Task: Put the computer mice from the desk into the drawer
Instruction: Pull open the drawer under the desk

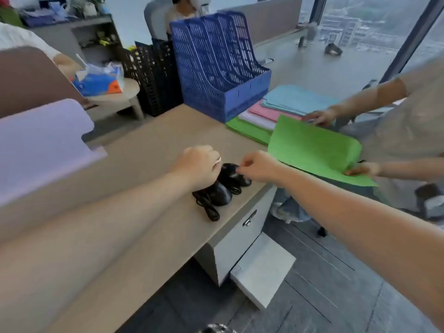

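Note:
Two black wired computer mice lie side by side near the desk's front edge. The near mouse (219, 193) has its coiled black cable (208, 209) beside it. The far mouse (234, 175) sits between my hands. My left hand (195, 165) rests curled just left of the mice, touching the near one; whether it grips anything is unclear. My right hand (255, 168) pinches at the top of the far mouse with thumb and forefinger. Below the desk edge a white drawer (263, 267) is pulled out, and a closed drawer front with a lock (249, 218) is above it.
A blue file rack (216, 68) and a black rack (153, 75) stand at the back of the desk. Another person at the right handles a green folder (314, 150) beside stacked coloured folders (283, 106). A lilac divider (40, 143) is at left.

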Tool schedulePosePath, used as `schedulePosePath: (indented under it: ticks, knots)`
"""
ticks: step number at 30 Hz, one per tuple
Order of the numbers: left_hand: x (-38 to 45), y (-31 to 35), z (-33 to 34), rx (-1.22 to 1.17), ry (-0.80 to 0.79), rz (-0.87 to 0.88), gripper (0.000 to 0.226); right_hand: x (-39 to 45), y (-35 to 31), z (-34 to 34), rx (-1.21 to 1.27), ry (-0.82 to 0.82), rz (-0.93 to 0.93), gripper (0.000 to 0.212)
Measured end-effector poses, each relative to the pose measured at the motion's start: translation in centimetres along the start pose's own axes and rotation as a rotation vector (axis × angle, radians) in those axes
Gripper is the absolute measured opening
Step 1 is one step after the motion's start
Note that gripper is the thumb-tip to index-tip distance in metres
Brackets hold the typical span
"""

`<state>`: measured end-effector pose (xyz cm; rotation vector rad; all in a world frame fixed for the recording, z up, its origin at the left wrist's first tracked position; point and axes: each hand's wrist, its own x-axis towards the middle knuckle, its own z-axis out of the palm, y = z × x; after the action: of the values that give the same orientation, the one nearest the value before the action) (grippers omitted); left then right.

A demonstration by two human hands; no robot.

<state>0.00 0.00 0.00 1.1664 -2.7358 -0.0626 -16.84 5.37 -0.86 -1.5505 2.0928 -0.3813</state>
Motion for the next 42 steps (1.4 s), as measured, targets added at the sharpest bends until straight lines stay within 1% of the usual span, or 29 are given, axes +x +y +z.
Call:
schedulePosePath:
  ticks: [1,4,8,12,15,19,23,25,28,32,34,38,40,42]
  knots:
    - [-0.2,1.3,1.4,-0.017,-0.026,0.021,0.044,-0.4,1.7,1.0,-0.013,-0.035,0.008,0.025]
    - [-0.6,4.1,6.4,-0.120,-0.015,0.127,0.029,-0.6,6.8,4.3,0.008,-0.098,0.056,0.022]
    - [-2.2,6.6,12.0,-0.189,-0.011,0.229,0.025,-0.1,12.2,9.5,0.082,-0.172,0.087,0.026]
    - [-4.0,7.7,16.3,-0.086,-0.143,0.206,0.025,1.1,15.9,14.1,0.246,-0.208,0.134,0.015]
    - [-5.0,7.4,18.0,-0.053,-0.185,0.138,0.028,1.9,17.6,17.0,0.457,-0.202,0.238,0.012]
    - [-6.0,6.9,19.2,0.059,-0.230,0.083,0.026,2.8,18.3,19.6,0.629,-0.196,0.353,0.015]
    - [-6.6,6.5,19.7,0.052,-0.203,-0.020,0.009,4.0,17.6,20.3,0.867,-0.184,0.461,0.021]
    - [-7.1,6.2,19.7,0.038,-0.235,-0.054,0.006,4.0,17.3,20.4,0.920,-0.171,0.467,0.019]
    - [-7.9,5.8,19.6,0.038,-0.267,-0.063,0.011,3.7,17.0,20.4,0.939,-0.173,0.434,0.014]
    - [-8.3,5.9,19.6,0.060,-0.268,-0.085,0.014,3.1,17.6,21.2,1.055,-0.156,0.380,0.009]
    - [-8.7,6.0,19.5,0.060,-0.282,-0.093,0.012,3.1,17.8,21.6,1.060,-0.125,0.372,0.009]
    - [-9.5,5.9,19.2,0.072,-0.307,-0.092,0.003,3.1,17.4,21.8,0.939,-0.090,0.375,0.012]
    - [-9.7,5.9,18.8,0.064,-0.295,-0.093,0.007,2.6,17.7,21.7,0.918,-0.077,0.399,0.020]
    - [-9.7,5.9,18.5,0.062,-0.271,-0.090,0.009,1.7,18.7,21.3,0.901,-0.097,0.428,0.022]
